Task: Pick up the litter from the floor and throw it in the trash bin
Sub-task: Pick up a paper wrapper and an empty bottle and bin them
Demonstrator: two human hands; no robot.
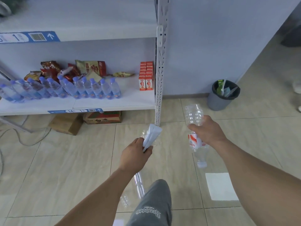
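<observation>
Fingers of the right hand (206, 131) wrap an empty bottle (194, 118); the left hand (136, 154) pinches folded paper (152, 135) with clear wrap. Ahead of the right fingers stands the bin (218, 101), already part full. A toss from here might bounce out.

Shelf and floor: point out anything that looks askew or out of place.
On the lower shelf, the water bottles lean sideways instead of standing upright, and the snack bags behind them lie in a loose heap. A white sheet of paper lies on the floor tiles near the right arm.
</observation>
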